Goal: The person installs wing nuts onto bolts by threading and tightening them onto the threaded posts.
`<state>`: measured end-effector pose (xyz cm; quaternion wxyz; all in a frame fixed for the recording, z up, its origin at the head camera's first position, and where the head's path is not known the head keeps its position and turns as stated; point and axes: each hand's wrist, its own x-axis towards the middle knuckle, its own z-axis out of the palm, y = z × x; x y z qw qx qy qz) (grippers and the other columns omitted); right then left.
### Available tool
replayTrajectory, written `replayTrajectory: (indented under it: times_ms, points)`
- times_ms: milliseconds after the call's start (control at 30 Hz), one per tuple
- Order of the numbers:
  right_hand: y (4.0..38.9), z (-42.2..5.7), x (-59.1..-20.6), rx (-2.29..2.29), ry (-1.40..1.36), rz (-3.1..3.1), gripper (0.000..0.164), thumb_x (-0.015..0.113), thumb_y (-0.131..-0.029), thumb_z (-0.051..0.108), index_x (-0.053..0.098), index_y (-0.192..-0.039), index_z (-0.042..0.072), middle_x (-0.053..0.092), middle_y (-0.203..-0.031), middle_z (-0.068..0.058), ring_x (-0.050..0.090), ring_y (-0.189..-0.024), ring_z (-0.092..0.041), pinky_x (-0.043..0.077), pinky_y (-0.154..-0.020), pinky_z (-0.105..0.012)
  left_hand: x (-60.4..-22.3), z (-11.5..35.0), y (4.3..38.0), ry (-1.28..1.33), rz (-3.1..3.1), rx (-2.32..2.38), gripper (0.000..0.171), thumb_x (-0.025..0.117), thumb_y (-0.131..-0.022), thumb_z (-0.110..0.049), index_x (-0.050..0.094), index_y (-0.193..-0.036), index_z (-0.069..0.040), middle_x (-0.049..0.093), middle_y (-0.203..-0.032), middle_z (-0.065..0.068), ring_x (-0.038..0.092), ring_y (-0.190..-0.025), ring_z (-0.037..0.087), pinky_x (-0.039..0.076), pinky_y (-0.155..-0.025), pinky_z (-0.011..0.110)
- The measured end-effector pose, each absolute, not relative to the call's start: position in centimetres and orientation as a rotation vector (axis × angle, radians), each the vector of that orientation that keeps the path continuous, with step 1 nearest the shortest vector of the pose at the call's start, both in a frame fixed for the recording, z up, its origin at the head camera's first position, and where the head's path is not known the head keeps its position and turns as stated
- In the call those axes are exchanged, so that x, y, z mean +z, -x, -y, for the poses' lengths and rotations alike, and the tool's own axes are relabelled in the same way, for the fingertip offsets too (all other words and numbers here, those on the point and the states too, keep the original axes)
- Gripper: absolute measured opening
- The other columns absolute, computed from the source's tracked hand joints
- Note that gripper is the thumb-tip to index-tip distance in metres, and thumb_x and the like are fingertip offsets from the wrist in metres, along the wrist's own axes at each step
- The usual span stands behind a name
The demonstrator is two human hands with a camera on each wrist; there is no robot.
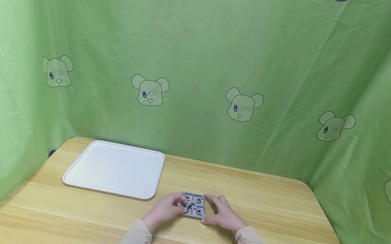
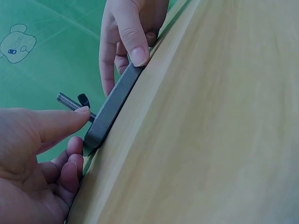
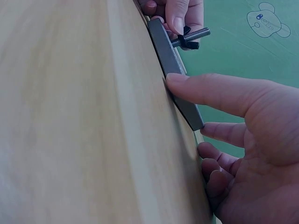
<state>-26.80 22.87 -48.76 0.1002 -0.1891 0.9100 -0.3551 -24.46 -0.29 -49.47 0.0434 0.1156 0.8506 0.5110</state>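
Note:
A square grey metal plate (image 1: 200, 202) with recessed shapes lies flat on the wooden table. From it rises a threaded bolt (image 3: 203, 33), standing upright, with a black wing nut (image 3: 189, 45) on it close to the plate. My left hand (image 1: 166, 208) is at the plate's left half, its thumb and fingers pinching the wing nut; part of the nut is hidden by them. Across from it, my right hand (image 1: 225, 217) holds the plate's right side, thumb on the near corner and a finger at the far corner. The right wrist view shows that thumb (image 3: 187, 86) against the plate's edge.
A white tray (image 1: 115, 169) lies at the back left of the table (image 1: 265, 192), with nothing visible on it. Green curtains (image 1: 206, 55) printed with bear heads hang behind and on both sides. Each wrist wears a strap with a black camera.

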Motion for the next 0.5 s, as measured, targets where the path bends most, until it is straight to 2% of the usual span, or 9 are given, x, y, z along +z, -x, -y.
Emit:
replayTrajectory:
  times_ms: [300,500]
  points:
    - [26.77,-22.86,-48.74,-1.037,0.544,-2.698,0.087,0.084,-0.068,0.028,0.045,-0.143,0.009,0.049,-0.117,-0.013,0.048,-0.110,-0.027,0.040,-0.099,-0.057,-49.60,0.21,24.64,-0.351,-2.600,1.554,0.014,0.069,-0.085,-0.012,0.067,-0.100,-0.010,0.053,-0.077,-0.003,0.047,-0.072,0.012,0.038,-0.067,0.025]
    - [26.87,-22.90,-48.84,-1.027,0.572,-2.704,0.087,0.084,-0.069,0.030,0.044,-0.143,0.008,0.049,-0.118,-0.015,0.049,-0.111,-0.028,0.040,-0.100,-0.059,-49.50,0.46,24.38,-0.294,-2.535,1.626,0.021,0.070,-0.085,-0.011,0.062,-0.104,-0.006,0.053,-0.080,-0.001,0.048,-0.072,0.013,0.039,-0.064,0.023]
